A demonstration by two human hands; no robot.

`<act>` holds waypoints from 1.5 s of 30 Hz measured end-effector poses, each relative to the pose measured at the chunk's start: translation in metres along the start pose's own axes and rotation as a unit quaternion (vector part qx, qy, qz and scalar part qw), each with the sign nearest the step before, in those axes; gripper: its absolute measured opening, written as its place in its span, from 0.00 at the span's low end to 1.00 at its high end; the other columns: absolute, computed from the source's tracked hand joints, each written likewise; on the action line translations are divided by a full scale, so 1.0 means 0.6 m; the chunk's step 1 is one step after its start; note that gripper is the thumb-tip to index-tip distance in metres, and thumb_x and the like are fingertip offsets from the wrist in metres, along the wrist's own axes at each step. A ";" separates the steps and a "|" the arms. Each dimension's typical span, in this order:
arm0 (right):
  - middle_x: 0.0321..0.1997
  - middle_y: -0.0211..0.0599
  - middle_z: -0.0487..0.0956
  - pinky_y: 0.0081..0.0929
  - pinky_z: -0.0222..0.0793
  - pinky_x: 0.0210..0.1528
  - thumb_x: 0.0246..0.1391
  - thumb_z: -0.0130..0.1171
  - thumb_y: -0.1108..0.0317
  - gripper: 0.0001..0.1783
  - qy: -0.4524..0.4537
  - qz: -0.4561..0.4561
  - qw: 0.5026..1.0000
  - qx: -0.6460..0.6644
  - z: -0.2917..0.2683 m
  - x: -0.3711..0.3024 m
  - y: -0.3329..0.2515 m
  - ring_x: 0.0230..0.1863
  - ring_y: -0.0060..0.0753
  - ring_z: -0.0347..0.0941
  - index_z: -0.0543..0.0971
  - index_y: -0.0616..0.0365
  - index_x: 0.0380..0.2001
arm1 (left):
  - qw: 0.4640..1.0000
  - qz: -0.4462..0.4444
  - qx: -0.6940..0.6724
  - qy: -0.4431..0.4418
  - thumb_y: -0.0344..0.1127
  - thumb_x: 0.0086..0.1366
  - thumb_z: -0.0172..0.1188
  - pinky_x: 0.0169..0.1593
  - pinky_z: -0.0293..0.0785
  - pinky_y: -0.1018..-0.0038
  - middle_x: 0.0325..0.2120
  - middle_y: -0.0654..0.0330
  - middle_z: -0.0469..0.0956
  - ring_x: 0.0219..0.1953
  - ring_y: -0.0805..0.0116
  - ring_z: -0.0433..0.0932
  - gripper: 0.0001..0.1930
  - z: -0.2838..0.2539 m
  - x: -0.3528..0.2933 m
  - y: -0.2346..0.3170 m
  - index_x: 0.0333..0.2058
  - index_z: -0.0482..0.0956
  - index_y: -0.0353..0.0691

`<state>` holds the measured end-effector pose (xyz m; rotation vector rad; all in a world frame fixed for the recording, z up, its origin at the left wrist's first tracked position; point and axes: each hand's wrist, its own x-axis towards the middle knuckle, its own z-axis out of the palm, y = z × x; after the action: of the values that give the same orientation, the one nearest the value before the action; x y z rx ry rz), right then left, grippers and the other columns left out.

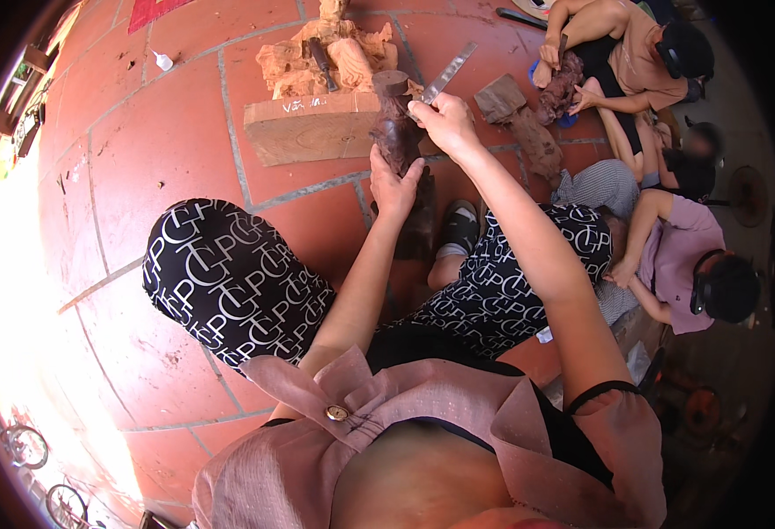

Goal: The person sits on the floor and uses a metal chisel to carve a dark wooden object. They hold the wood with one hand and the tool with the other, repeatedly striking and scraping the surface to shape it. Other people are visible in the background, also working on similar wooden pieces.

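Observation:
A dark brown wood carving (391, 115) with a round, flat top stands upright in front of me. Around its lower part my left hand (394, 183) is wrapped, the thumb on the near right side. Closed on a long, flat metal tool (451, 72), my right hand (445, 123) is at the carving's upper right side. The tool's free end points up and to the right; its other end is hidden by my fingers and the carving, so I cannot tell whether it touches the wood. Beneath the carving is a dark support (416, 225), partly hidden by my left arm.
Just beyond, a pale orange wood carving (352, 66) rests on a thick wooden block (308, 132), with a dark-handled tool (321, 63) on it. A wooden piece (519, 123) lies to the right. Two people (647, 53) work there. A small white bottle (163, 61) sits on the tiles.

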<state>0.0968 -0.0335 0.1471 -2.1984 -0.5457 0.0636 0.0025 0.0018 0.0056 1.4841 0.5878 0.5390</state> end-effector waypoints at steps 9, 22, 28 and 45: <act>0.17 0.32 0.78 0.24 0.67 0.26 0.48 0.61 0.60 0.17 -0.014 -0.033 0.997 -0.075 0.002 -0.010 0.000 0.20 0.20 0.72 0.77 0.65 0.19 | 1.000 0.001 -0.011 0.010 0.47 0.49 0.67 0.57 0.61 0.58 0.53 0.39 0.66 0.55 0.45 0.66 0.46 -0.003 0.001 -0.007 0.59 0.53 0.31; 0.29 0.40 0.79 0.21 0.75 0.32 0.53 0.59 0.63 0.15 -0.076 0.070 0.992 0.074 -0.005 0.000 0.004 0.30 0.26 0.77 0.76 0.69 0.31 | 0.999 -0.014 0.037 0.009 0.35 0.52 0.67 0.55 0.65 0.67 0.50 0.49 0.69 0.52 0.60 0.70 0.40 -0.003 -0.007 0.016 0.59 0.52 0.32; 0.27 0.34 0.80 0.21 0.75 0.32 0.52 0.60 0.65 0.13 -0.048 0.033 0.997 0.044 0.010 0.003 0.029 0.29 0.22 0.76 0.78 0.67 0.29 | 1.000 -0.024 0.014 0.010 0.47 0.48 0.68 0.57 0.61 0.59 0.53 0.40 0.65 0.56 0.45 0.65 0.46 -0.005 -0.009 0.017 0.59 0.52 0.32; 0.30 0.38 0.78 0.23 0.75 0.31 0.55 0.57 0.67 0.12 -0.052 0.116 0.979 0.157 0.007 0.008 0.007 0.28 0.27 0.77 0.76 0.68 0.34 | 1.000 0.010 -0.024 0.017 0.46 0.48 0.68 0.56 0.62 0.59 0.52 0.39 0.66 0.54 0.44 0.67 0.46 0.009 0.001 -0.023 0.59 0.53 0.30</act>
<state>0.1018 -0.0311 0.1419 -1.9458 -0.3078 0.3669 0.0059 -0.0022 -0.0084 1.4398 0.5821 0.5909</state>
